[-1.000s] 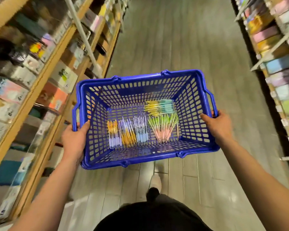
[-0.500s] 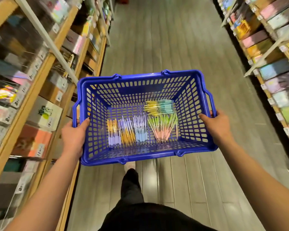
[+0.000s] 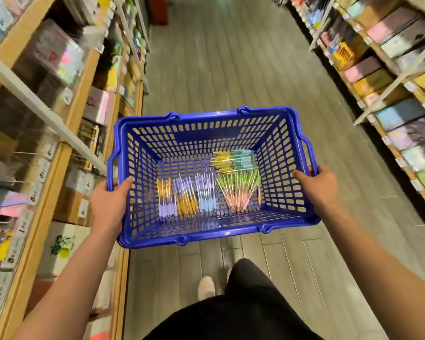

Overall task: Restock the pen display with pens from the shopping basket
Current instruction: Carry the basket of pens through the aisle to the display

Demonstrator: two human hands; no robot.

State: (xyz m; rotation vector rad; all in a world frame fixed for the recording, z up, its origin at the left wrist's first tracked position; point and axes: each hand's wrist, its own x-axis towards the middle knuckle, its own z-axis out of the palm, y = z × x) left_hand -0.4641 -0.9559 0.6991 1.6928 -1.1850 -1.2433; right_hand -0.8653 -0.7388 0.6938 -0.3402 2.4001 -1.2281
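now | 1 basket [image 3: 206, 116] | 5 pen bundles [image 3: 238, 190] | left hand [image 3: 108, 204], right hand [image 3: 320, 186]: fingers [image 3: 299, 174] gripping rim

basket [image 3: 206, 115]: blue plastic, slotted walls and floor, open top, roughly level, held up in the air above the aisle floor [image 3: 231, 69]
hold: left hand [image 3: 108, 204] grips left rim, right hand [image 3: 322, 187] grips right rim, thumbs over the rim on the inner walls
pens: five bundles lying flat on basket floor
purple bundle [image 3: 167, 202]: near left, grips toward the person
orange bundle [image 3: 187, 201]: just right of purple, touching
light-blue bundle [image 3: 206, 196]: next right, parallel
pink bundle [image 3: 238, 192]: near right, green ends fanned away
yellow-teal bundle [image 3: 233, 159]: far right, lying crosswise
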